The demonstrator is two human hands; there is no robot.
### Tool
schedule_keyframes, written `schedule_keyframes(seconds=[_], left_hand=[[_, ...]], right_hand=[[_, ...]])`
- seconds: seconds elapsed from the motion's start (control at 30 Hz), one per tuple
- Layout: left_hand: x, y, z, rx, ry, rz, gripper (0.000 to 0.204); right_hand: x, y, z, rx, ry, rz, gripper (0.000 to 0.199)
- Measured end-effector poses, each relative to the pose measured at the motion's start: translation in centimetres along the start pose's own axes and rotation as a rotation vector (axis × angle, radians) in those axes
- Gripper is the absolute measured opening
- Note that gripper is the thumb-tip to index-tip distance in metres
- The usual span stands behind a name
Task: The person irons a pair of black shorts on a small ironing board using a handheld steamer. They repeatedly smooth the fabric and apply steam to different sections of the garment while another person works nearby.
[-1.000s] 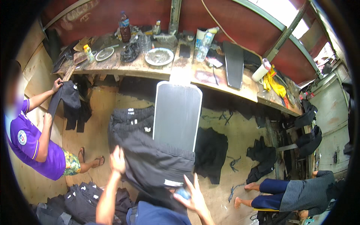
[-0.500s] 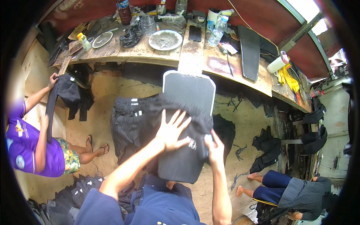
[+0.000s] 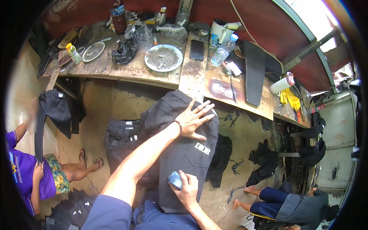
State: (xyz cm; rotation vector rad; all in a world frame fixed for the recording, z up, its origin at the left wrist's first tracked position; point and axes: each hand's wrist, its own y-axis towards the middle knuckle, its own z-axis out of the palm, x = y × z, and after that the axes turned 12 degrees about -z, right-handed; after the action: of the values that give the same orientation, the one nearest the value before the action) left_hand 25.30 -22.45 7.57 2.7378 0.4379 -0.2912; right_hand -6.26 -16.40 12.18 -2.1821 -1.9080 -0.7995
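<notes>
A pair of black trousers lies stretched over a board that juts toward me from the workbench, its waistband at the far end. My left hand presses flat near the waistband, fingers spread. Closer to me, my right hand grips a small blue oval tool, held against the cloth; its underside is hidden and its kind unclear. White lettering and a stitched pocket show on the fabric between my hands. More folded black trousers hang at the left of the board.
The wooden workbench carries a plate, a phone, a clear bottle and a long dark board. A co-worker in purple handles black trousers at left; another person is at lower right. Black garments pile at lower left.
The trousers now cover the board up to its far end. My left hand has moved forward and right; my right hand, with the blue tool, has come nearer and to the left.
</notes>
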Motion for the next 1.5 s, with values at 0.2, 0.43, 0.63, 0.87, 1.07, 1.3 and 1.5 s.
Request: schedule_keyframes(seconds=[0.2,0.43,0.63,0.87,1.07,1.3,1.5], left_hand=[[1.0,2.3,1.4,0.272,-0.050,-0.114,0.133],[1.0,2.0,1.7,0.204,-0.091,-0.128,0.125],[0.7,2.1,1.3,0.179,-0.091,-0.166,0.121],[0.4,1.9,1.6,0.121,-0.102,-0.186,0.120],[0.5,2.0,1.6,0.153,-0.110,-0.210,0.119],[0.2,1.9,1.6,0.102,-0.065,-0.197,0.119],[0.6,2.0,1.6,0.142,-0.063,-0.189,0.119]], right_hand=[[-7.5,11.0,1.9,-0.009,0.113,-0.062,0.077],[-3.5,9.4,3.3,0.092,0.079,0.041,0.072],[-1.8,8.6,1.3,0.146,0.406,-0.138,0.075],[-0.2,6.4,0.7,0.167,0.176,-0.011,0.074],[-2.5,6.8,-0.6,0.095,0.189,-0.037,0.072],[-1.1,1.5,-1.2,0.439,0.410,0.056,0.077],[-1.8,-1.0,-0.1,0.161,0.109,0.129,0.073]])
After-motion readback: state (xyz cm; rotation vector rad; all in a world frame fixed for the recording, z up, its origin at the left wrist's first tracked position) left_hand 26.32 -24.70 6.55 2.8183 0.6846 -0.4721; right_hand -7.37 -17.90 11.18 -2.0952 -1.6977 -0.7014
